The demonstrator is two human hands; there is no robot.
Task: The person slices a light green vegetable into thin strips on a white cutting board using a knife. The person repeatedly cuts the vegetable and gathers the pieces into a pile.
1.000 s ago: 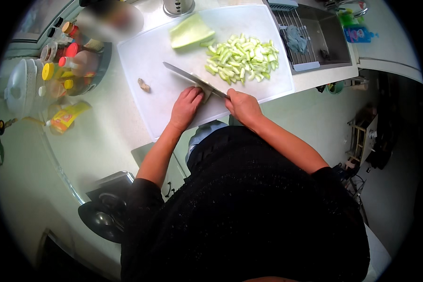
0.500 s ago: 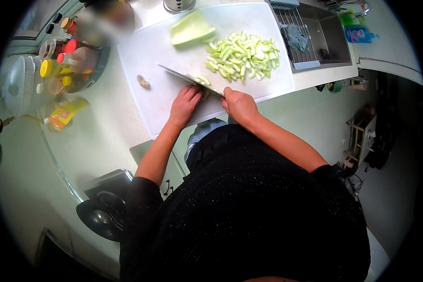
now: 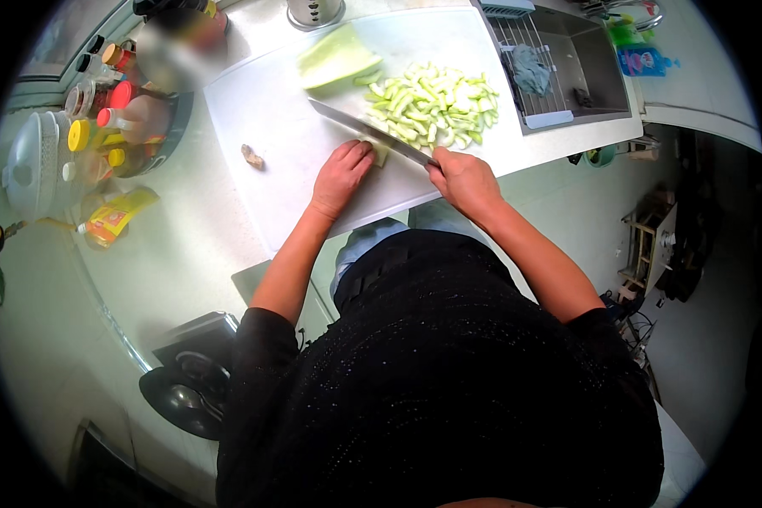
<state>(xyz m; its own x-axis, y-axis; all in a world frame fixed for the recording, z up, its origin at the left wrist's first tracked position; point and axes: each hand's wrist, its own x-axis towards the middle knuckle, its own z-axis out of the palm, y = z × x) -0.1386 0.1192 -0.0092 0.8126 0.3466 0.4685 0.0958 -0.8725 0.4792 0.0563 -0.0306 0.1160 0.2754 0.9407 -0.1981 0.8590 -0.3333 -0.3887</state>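
Left hand: fingers bunched together, pressing down on a short, pale green piece of vegetable (image 3: 380, 156), and that's the left hand (image 3: 345, 173), low on a broad white plastic cutting board (image 3: 271, 203).
Knife: a long, wide steel blade (image 3: 368, 129) slants across just past those fingertips; whether its edge is into the piece, I can't tell!
Right hand: closed firmly round the knife's handle, the right hand (image 3: 466, 179) sits by the board's near edge.
Knobbly lump: out on the board's left, a small brown, root-like lump (image 3: 251, 157) lies uncut, well apart from the blade.
Big wedge: up at the far side, a large, smooth, light green slab (image 3: 339, 57), and it's in one piece.
Cut heap: just right of it, a generous pile of slim green-white slices (image 3: 436, 102); by the look of it, much is done, with the slab and the held piece left.
Bottle tray: far left now, a dark curved tray (image 3: 176, 127) packed with jars and bottles under red, yellow and black caps.
Wok: lower left, a round black wok (image 3: 178, 398) with what looks like a ladle in it.
Steel cylinder: top middle, a perforated metal holder (image 3: 315, 12), contents out of sight.
Sink: over on the right, a rectangular steel basin (image 3: 605, 51) carries a wire rack (image 3: 559, 107), a crumpled grey-blue cloth (image 3: 531, 72) on it.
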